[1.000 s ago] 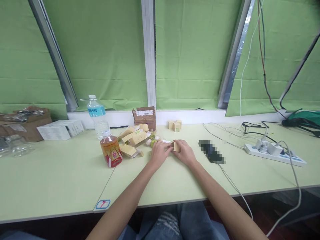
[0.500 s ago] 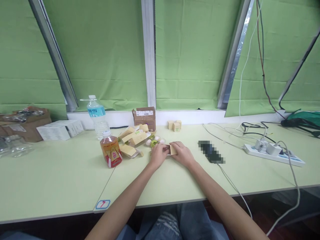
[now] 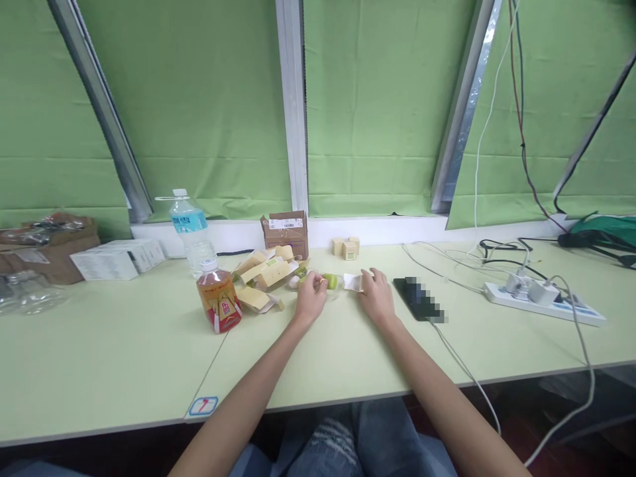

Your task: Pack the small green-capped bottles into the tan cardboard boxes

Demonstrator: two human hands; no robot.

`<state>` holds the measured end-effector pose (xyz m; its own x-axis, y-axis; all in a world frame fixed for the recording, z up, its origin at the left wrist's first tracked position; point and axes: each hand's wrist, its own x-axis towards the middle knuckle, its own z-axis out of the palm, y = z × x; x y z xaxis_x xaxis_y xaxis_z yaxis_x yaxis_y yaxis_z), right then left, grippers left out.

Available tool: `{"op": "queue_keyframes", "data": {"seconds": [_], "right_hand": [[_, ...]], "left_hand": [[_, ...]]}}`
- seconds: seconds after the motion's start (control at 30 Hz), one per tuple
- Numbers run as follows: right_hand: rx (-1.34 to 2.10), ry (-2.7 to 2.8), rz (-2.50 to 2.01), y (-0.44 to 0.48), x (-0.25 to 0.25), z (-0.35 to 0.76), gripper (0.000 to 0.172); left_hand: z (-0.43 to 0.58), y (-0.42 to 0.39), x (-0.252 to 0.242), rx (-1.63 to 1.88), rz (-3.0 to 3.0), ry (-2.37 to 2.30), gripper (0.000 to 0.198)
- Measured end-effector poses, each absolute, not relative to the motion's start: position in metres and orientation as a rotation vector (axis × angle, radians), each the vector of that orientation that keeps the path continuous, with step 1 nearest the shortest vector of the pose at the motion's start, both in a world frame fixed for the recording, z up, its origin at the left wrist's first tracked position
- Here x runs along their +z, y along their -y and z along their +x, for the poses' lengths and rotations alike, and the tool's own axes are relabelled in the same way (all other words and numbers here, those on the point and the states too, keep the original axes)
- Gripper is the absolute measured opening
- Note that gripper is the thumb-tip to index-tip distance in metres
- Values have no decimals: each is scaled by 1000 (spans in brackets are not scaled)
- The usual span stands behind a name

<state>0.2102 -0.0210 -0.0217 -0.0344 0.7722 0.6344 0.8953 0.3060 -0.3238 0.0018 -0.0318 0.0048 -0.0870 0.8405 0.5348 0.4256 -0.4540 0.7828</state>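
My left hand [image 3: 311, 298] rests on the pale green table [image 3: 124, 351] with its fingers curled around a small green-capped item [image 3: 330, 281]. My right hand [image 3: 376, 294] lies a little to the right and pinches a small white and tan carton piece [image 3: 353, 282]. A pile of flattened tan cartons [image 3: 265, 275] lies just left of my left hand. Three small folded tan boxes [image 3: 346, 248] stand behind the hands near the window sill.
A tea bottle [image 3: 217, 301] and a water bottle [image 3: 189, 228] stand at the left. A brown cardboard box [image 3: 285, 232] sits by the sill. A phone [image 3: 417, 298] with a cable lies right of my right hand. A power strip [image 3: 544, 301] and wires fill the far right. White boxes [image 3: 114, 260] sit far left.
The hands have separated: the small tan box held between them is gone from view, the right hand moved right with a white piece, and a green-capped item now shows at the left fingers.
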Motion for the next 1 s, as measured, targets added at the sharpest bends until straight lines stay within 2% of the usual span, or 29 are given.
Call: {"op": "queue_keyframes", "data": {"seconds": [0.2, 0.4, 0.53, 0.67, 0.73, 0.83, 0.9, 1.0], "right_hand": [[-206, 1777, -1564, 21, -25, 213, 67], [-253, 1861, -1508, 31, -14, 201, 84], [-345, 2031, -1131, 41, -6, 185, 62], [-204, 2029, -791, 50, -5, 166, 45], [-132, 1983, -775, 52, -6, 161, 43], [-50, 2000, -779, 52, -10, 163, 49], [4, 2007, -772, 49, -13, 165, 54], [91, 1963, -758, 40, -19, 167, 53]], "left_hand": [[-2, 34, 10, 1515, 1889, -1432, 11], [0, 39, 14, 1558, 1884, -1423, 12], [0, 38, 15, 1631, 1809, -1391, 14], [-1, 34, 14, 1628, 1585, -1249, 19], [-2, 31, 12, 1584, 1471, -1178, 23], [-1, 27, 7, 1551, 1349, -1116, 29], [1, 26, 3, 1533, 1286, -1086, 31], [5, 28, 2, 1490, 1215, -1054, 30]]}}
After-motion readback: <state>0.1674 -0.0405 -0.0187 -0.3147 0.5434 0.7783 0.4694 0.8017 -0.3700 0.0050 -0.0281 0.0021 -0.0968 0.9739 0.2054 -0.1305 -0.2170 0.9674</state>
